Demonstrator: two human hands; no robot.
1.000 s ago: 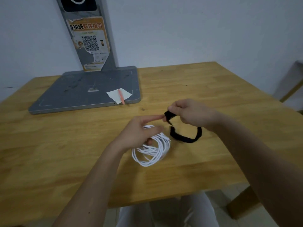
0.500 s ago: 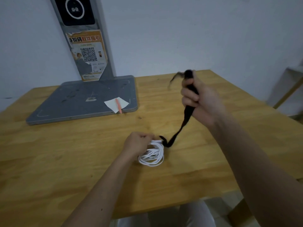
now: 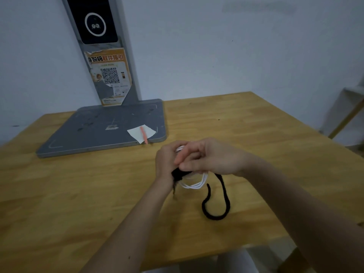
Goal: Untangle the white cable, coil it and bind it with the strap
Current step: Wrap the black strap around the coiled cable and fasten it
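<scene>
Both grips pinch strap point(image 3: 215, 211) against coiled cable point(image 3: 194, 185): left hand point(image 3: 167, 164), right hand point(image 3: 214, 158). Binding underway; next, cinch tight.

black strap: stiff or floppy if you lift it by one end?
Likely floppy: the black strap lies in a loose U-shaped loop on the table, so it would probably drape rather than hold shape. Probably light, and unlikely to roll. Its other end sits bunched at the white cable coil between both hands.

I'm sitting in a plain office-like room: bare white wall point(image 3: 216, 56), wooden surface point(image 3: 246, 123), grey QR-stickered kiosk stand point(image 3: 110, 123) far left.
</scene>
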